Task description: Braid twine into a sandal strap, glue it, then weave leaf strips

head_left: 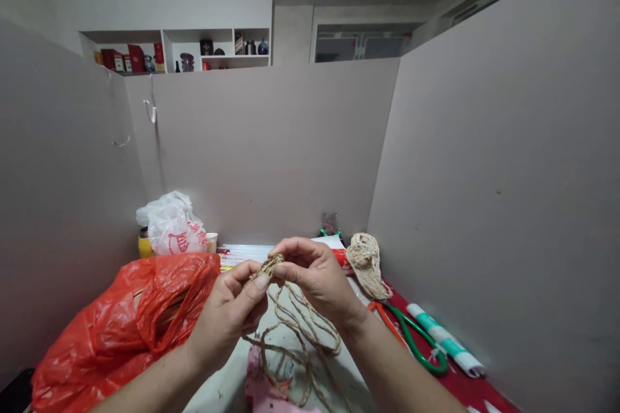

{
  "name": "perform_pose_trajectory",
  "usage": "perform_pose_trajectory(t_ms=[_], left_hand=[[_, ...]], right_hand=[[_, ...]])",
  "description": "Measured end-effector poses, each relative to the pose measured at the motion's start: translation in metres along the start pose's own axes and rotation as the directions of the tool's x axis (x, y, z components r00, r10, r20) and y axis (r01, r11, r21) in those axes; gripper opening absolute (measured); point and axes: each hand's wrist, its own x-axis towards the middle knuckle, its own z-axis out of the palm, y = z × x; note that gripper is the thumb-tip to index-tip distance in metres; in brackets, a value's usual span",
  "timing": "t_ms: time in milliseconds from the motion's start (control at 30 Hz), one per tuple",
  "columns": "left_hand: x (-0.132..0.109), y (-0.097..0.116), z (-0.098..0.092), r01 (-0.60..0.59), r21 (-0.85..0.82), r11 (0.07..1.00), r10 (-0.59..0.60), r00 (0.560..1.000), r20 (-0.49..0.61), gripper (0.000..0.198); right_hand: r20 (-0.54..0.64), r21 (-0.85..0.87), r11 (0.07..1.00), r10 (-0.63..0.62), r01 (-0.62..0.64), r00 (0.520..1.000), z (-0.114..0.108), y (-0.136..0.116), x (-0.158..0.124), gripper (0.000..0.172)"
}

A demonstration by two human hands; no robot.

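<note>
My left hand and my right hand meet above the table, both pinching a small knotted bundle of brown jute twine. Loose loops of the same twine hang down from the pinch and trail over the white table surface. Both hands have their fingers closed round the twine. A woven jute piece lies just right of my right hand.
A crumpled red plastic bag fills the left side. Behind it sit a white printed bag and a yellow jar. Green-handled scissors and a white-green roll lie at right. Grey partition walls enclose the desk.
</note>
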Motion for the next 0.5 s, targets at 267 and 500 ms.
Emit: perform_pose_trajectory(t_ms=[267, 500], left_hand=[[-0.0002, -0.0005, -0.0016, -0.010, -0.023, 1.000, 0.010, 1.000, 0.002, 0.020], [-0.0020, -0.0024, -0.0004, 0.025, 0.044, 0.999, -0.025, 1.000, -0.001, 0.023]], right_hand=[[0.098, 0.028, 0.999, 0.033, -0.036, 0.995, -0.0018, 0.0025, 0.0010, 0.034], [0.100, -0.048, 0.999, -0.015, 0.020, 0.995, -0.0025, 0.0000, 0.0000, 0.014]])
